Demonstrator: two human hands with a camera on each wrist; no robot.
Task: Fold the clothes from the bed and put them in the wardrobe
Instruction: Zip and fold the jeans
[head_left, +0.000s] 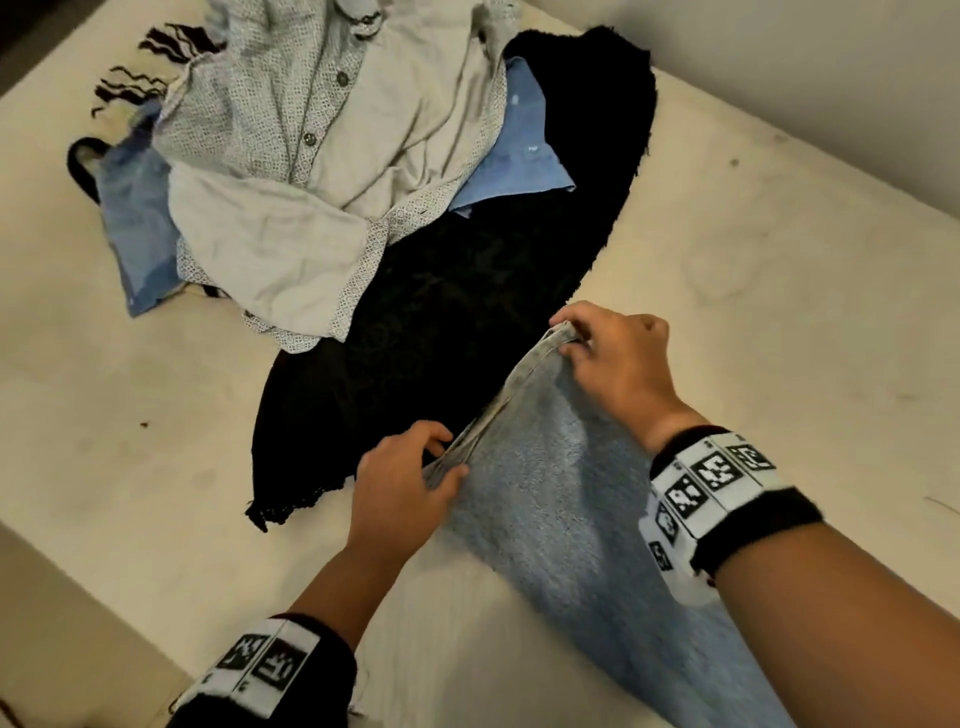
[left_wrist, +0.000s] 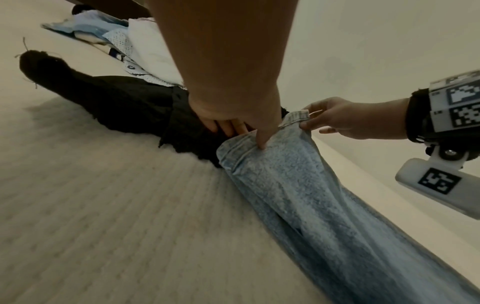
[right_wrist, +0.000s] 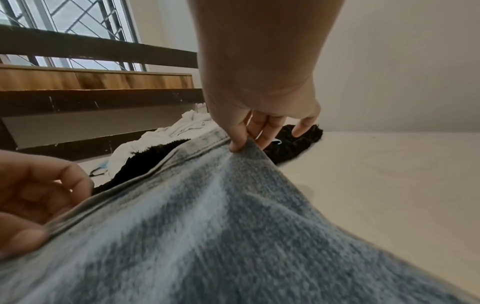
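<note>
Both hands pinch the hem of a light-blue denim jeans leg (head_left: 561, 499), which runs toward 5 o'clock across the cream mattress (head_left: 156, 415). The left hand (head_left: 410, 473) nips the near corner between thumb and fingers; the right hand (head_left: 618, 358) nips the far corner. At 12 o'clock lies a black knitted garment (head_left: 441, 312), with a pale patterned button shirt (head_left: 311, 156) heaped on it.

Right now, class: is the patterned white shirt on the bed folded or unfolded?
Unfolded: the patterned white shirt lies crumpled atop the pile, sleeves sprawled.
</note>
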